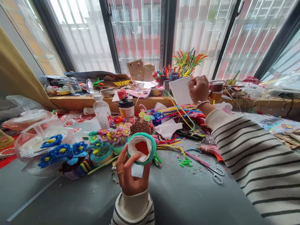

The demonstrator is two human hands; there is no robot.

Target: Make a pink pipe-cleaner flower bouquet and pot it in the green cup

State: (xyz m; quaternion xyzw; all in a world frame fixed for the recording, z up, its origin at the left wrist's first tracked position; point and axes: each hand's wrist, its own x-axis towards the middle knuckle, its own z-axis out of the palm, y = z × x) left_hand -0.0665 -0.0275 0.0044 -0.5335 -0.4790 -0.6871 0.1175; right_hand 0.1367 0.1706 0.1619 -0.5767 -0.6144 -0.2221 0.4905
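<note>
Fingers of the left hand (133,185) are clamped on a green-rimmed cup (153,149); beyond them, a white sheet (180,90) is pinched by the right hand (201,89).

On that grey surface (173,200) lie scissors (213,171), green crumbs (185,162), yellow pipe cleaners (173,147), a pot of blue flowers (76,167).
</note>
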